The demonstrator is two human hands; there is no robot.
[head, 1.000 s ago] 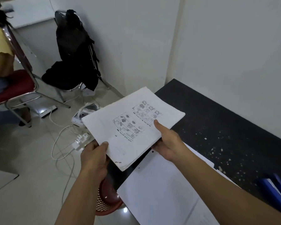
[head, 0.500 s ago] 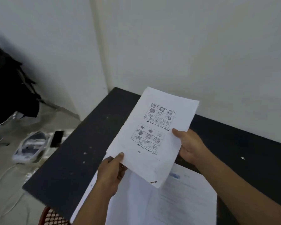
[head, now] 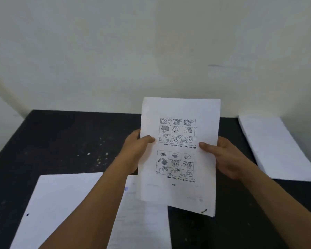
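Both hands raised at mid-frame, pinching.
Left hand and right hand face each other, thumbs pointing inward, forearms rising from the bottom edge.

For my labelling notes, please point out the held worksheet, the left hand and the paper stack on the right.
held worksheet (head: 178, 149): head view, middle of page.
left hand (head: 133, 151): head view, back of hand.
paper stack (head: 275, 148): head view, top sheet's middle.

- Stapled handout: matt white paper, printed in black ink.
- Staple: dark, seemingly metal.
- Table: matt black top, flecked with pale specks.
- Paper stack: plain matt white sheets.
- Wall: matt white paint, faintly scuffed.
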